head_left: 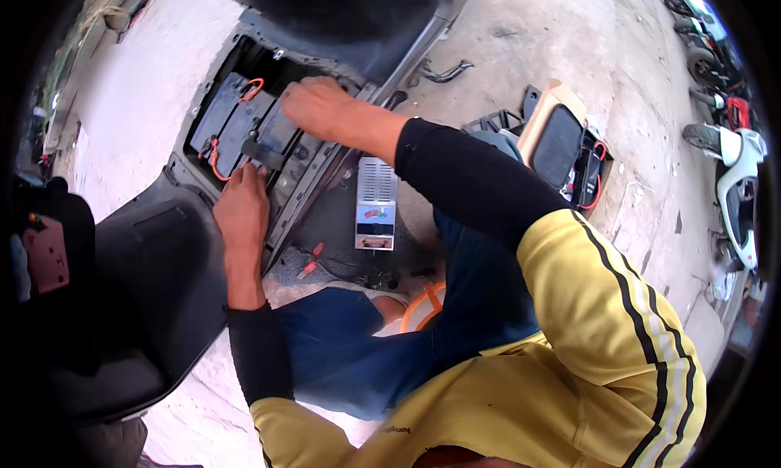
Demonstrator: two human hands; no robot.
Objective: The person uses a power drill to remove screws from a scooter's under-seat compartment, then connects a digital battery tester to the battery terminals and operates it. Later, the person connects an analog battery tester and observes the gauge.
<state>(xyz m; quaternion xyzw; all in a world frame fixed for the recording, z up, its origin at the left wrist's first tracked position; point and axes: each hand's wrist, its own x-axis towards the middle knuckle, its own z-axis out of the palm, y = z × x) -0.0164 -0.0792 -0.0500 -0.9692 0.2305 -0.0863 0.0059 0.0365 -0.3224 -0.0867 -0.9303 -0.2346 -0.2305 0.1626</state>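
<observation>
A scooter's open floor compartment holds several dark grey batteries side by side, with orange wires looped over them. My left hand reaches in from the near side. Its fingers are bent together at the near edge of the batteries, against a short dark strap-like piece; what they grip is too small to tell. Across the far right side of the batteries lies my right hand, fingers curled closed, and anything inside them is hidden by the hand.
Beside the scooter stands a silver vented meter box, with red-handled clips near it. Right of my knee is an open box of parts with a black pad. A curved black metal piece lies farther off. Parked scooters line the right.
</observation>
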